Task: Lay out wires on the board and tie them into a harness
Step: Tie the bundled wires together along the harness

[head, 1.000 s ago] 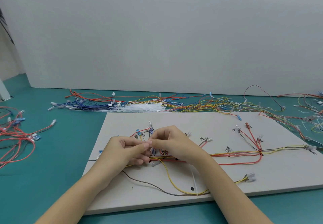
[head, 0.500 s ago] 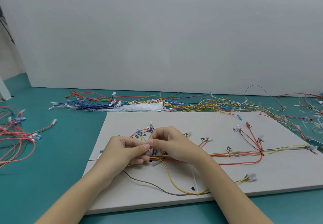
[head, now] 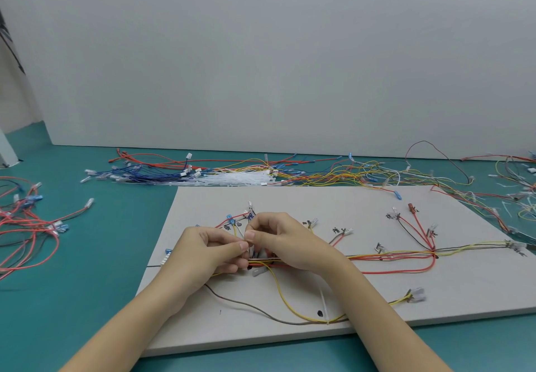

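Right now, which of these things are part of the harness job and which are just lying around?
In use:
board
wire bundle on the board
left hand and right hand, pinching something small at the bundle
white cable tie on the yellow and brown wires

Lying about:
red wires far left
loose wires behind the board
spare white ties

Handwritten marks on the board (black ink), probably Chinese, unreadable.

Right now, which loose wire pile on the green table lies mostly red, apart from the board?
The red pile at far left, off the board's left edge; the piles along the wall mix blue, white, yellow and red.
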Tool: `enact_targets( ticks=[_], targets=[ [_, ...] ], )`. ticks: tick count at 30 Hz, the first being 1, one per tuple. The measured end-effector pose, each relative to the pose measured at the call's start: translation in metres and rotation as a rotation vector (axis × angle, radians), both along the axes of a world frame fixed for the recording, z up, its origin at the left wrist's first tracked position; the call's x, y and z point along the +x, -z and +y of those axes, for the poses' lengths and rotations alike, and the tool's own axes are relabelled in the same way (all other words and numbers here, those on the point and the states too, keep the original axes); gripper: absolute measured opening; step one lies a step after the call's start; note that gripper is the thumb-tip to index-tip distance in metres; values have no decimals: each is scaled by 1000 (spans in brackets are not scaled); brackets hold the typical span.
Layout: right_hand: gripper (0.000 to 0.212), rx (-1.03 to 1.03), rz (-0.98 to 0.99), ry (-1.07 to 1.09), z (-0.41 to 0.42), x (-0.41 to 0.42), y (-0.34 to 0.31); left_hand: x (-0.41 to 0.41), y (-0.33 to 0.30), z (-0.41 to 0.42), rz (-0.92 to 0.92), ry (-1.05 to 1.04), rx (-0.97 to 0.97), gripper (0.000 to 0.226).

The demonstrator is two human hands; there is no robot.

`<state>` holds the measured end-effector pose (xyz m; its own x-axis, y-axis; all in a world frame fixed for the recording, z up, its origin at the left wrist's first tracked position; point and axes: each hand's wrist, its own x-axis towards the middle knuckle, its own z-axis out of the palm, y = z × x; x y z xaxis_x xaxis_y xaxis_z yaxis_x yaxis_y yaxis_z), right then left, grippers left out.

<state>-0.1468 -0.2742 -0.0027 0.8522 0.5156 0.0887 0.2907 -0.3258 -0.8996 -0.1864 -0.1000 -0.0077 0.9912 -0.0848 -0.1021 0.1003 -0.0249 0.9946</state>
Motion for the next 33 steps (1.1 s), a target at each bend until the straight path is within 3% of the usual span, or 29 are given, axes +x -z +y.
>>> enact_targets(
  ticks=[6, 16, 25, 33],
  targets=[
    [8, 22, 9, 6, -2, 1, 0, 0, 2, 0, -14, -5, -5, 8],
    [16, -8, -28, -4, -1, 1, 1, 2, 4, 0, -21, 8, -7, 3],
    [14, 5, -24, 12, 0, -1, -2, 2, 5, 0, -56, 19, 59, 14],
    [10, -13, -41, 56, -1, 0, -1, 2, 6, 0, -61, -19, 39, 5]
  ],
)
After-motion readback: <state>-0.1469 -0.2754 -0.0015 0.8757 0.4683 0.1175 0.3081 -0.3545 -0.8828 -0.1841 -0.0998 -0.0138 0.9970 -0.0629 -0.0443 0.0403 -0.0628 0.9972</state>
